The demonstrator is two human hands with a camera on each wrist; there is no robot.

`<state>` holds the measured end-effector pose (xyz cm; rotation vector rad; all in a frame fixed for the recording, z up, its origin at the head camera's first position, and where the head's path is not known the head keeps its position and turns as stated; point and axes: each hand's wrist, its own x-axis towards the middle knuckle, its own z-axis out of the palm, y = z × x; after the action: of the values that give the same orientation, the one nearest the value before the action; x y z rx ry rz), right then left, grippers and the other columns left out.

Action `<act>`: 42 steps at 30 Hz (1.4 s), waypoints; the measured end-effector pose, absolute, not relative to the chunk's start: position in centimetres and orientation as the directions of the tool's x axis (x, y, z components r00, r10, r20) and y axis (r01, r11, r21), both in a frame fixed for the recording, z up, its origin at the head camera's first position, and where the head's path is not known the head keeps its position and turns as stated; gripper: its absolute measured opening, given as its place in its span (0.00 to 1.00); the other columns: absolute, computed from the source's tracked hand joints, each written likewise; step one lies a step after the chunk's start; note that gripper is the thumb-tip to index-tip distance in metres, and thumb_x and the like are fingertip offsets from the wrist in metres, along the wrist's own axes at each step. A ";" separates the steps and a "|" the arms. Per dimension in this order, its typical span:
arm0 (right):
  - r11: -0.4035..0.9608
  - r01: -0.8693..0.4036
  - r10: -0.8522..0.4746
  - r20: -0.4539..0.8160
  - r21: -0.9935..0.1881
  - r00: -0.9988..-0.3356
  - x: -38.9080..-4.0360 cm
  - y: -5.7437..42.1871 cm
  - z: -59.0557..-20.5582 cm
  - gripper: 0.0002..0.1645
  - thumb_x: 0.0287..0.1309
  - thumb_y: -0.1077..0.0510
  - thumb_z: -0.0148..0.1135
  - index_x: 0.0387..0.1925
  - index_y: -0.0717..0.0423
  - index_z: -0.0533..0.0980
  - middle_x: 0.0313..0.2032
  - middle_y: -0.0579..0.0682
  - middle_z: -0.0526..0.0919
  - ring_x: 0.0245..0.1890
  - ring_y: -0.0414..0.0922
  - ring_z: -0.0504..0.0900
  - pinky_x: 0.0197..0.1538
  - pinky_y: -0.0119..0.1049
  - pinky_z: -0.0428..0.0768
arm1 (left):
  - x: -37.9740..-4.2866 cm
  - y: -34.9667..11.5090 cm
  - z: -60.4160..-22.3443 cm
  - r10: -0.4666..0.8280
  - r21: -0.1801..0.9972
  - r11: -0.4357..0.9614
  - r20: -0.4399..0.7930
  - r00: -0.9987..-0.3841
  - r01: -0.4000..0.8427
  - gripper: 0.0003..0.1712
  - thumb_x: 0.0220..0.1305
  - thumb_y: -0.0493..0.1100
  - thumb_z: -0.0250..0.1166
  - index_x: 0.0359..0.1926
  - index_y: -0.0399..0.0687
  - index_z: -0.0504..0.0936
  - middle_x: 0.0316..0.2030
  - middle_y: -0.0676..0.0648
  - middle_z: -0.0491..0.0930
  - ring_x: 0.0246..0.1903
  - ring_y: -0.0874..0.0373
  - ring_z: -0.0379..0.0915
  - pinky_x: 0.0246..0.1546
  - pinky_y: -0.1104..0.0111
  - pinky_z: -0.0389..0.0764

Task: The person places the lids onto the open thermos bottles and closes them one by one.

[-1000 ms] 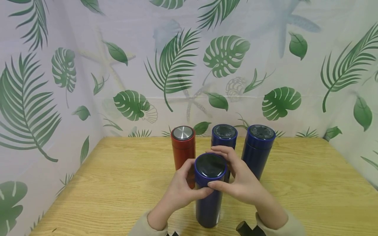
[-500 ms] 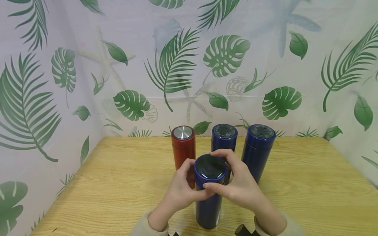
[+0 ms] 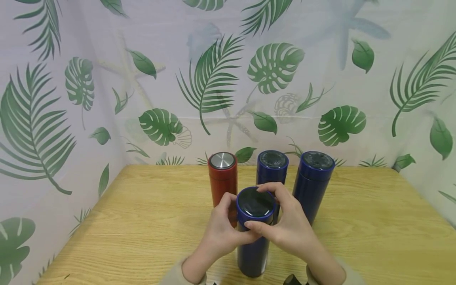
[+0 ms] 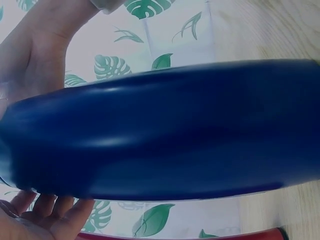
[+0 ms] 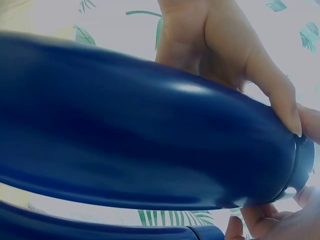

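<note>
A dark blue thermos flask (image 3: pixel 252 257) with a glossy black lid top (image 3: pixel 255 202) stands upright near the front of the table. My left hand (image 3: pixel 222 233) grips its upper body from the left, thumb across the front. From the right, my right hand (image 3: pixel 293 227) holds the lid, thumb in front and forefinger over the far rim. The flask (image 4: pixel 175 130) lies across the whole left wrist view, hiding part of the hands. In the right wrist view, a thumb and fingers close round the flask's (image 5: pixel 150 130) lid end.
Behind stand a red flask (image 3: pixel 222 182) with a silver lid top and two more blue flasks, one in the middle (image 3: pixel 272 172) and one at the right (image 3: pixel 313 190). A leaf-printed cloth (image 3: pixel 160 83) hangs behind the wooden table (image 3: pixel 149 221).
My right thumb has shifted left along the lid's front, while the forefinger has moved right along its back rim. The left hand keeps its grip and the flask stays in place.
</note>
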<state>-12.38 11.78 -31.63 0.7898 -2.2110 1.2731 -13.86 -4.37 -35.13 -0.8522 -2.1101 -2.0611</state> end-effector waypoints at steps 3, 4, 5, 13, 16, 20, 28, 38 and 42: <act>0.404 -0.674 -0.245 0.637 -0.618 -0.731 -12.4 11.8 -31.7 0.35 0.30 0.60 0.75 0.44 0.55 0.67 0.39 0.45 0.76 0.34 0.39 0.73 0.39 0.36 0.72 | -13.8 -4.3 -35.1 0.336 0.899 -0.050 0.425 -0.840 0.435 0.30 0.38 0.29 0.70 0.43 0.33 0.63 0.41 0.36 0.74 0.33 0.59 0.75 0.30 0.73 0.76; 0.399 -0.675 -0.249 0.635 -0.621 -0.732 -12.4 11.8 -31.7 0.35 0.31 0.60 0.75 0.44 0.55 0.67 0.40 0.45 0.76 0.34 0.40 0.73 0.39 0.36 0.73 | -13.8 -4.4 -35.2 0.337 0.895 -0.042 0.432 -0.837 0.445 0.30 0.38 0.29 0.70 0.43 0.34 0.63 0.40 0.36 0.74 0.32 0.60 0.74 0.28 0.74 0.75; 0.393 -0.675 -0.256 0.631 -0.624 -0.732 -12.4 11.8 -31.7 0.35 0.31 0.60 0.75 0.45 0.55 0.67 0.40 0.45 0.76 0.35 0.40 0.74 0.39 0.36 0.73 | -13.9 -4.4 -35.2 0.338 0.889 -0.033 0.439 -0.832 0.456 0.30 0.39 0.30 0.70 0.44 0.34 0.63 0.40 0.37 0.75 0.30 0.60 0.73 0.26 0.75 0.73; 0.367 -0.683 -0.338 0.593 -0.632 -0.731 -12.5 11.9 -31.6 0.40 0.38 0.58 0.72 0.53 0.54 0.62 0.44 0.46 0.75 0.42 0.41 0.74 0.42 0.39 0.73 | -14.4 -5.2 -35.2 0.353 0.827 0.027 0.518 -0.779 0.562 0.29 0.40 0.35 0.71 0.44 0.35 0.66 0.37 0.38 0.76 0.31 0.58 0.73 0.30 0.69 0.76; 0.387 -0.669 -0.344 0.574 -0.635 -0.743 -12.5 11.9 -31.6 0.41 0.39 0.57 0.71 0.55 0.53 0.61 0.48 0.48 0.73 0.46 0.42 0.72 0.45 0.44 0.72 | -14.7 -5.8 -35.0 0.366 0.809 0.066 0.525 -0.769 0.584 0.28 0.42 0.36 0.70 0.44 0.35 0.67 0.37 0.39 0.76 0.34 0.56 0.75 0.35 0.66 0.77; 0.416 -0.653 -0.335 0.562 -0.633 -0.757 -12.6 11.8 -31.7 0.40 0.40 0.58 0.70 0.56 0.53 0.60 0.52 0.50 0.71 0.52 0.46 0.69 0.48 0.50 0.70 | -15.0 -7.0 -34.5 0.383 0.834 0.130 0.457 -0.803 0.537 0.29 0.43 0.38 0.71 0.46 0.37 0.68 0.39 0.41 0.76 0.36 0.56 0.75 0.36 0.65 0.77; 0.444 -0.639 -0.354 0.532 -0.628 -0.769 -12.8 11.8 -31.9 0.38 0.41 0.58 0.69 0.54 0.57 0.61 0.53 0.52 0.69 0.54 0.48 0.67 0.49 0.49 0.69 | -15.6 -9.9 -33.4 0.366 0.857 0.254 0.344 -0.865 0.448 0.33 0.41 0.40 0.72 0.50 0.39 0.67 0.42 0.41 0.75 0.41 0.51 0.74 0.38 0.63 0.76; 0.463 -0.638 -0.364 0.524 -0.616 -0.770 -12.9 11.8 -31.9 0.37 0.42 0.58 0.69 0.55 0.58 0.62 0.53 0.52 0.69 0.54 0.48 0.67 0.52 0.47 0.67 | -16.4 -13.6 -32.6 0.297 0.836 0.360 0.318 -0.900 0.414 0.33 0.41 0.37 0.72 0.49 0.37 0.66 0.43 0.40 0.74 0.41 0.49 0.74 0.36 0.61 0.77; 0.467 -0.643 -0.369 0.527 -0.607 -0.766 -13.0 11.8 -31.9 0.37 0.42 0.59 0.69 0.55 0.59 0.62 0.53 0.52 0.69 0.54 0.47 0.67 0.53 0.47 0.67 | -16.6 -14.7 -32.5 0.240 0.832 0.394 0.318 -0.917 0.392 0.31 0.41 0.36 0.71 0.47 0.36 0.66 0.42 0.40 0.74 0.42 0.47 0.74 0.36 0.61 0.77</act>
<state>-13.00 11.84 -31.89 0.8575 -2.3974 1.1964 -16.62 -14.73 -32.50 -0.5698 -2.4968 -1.5518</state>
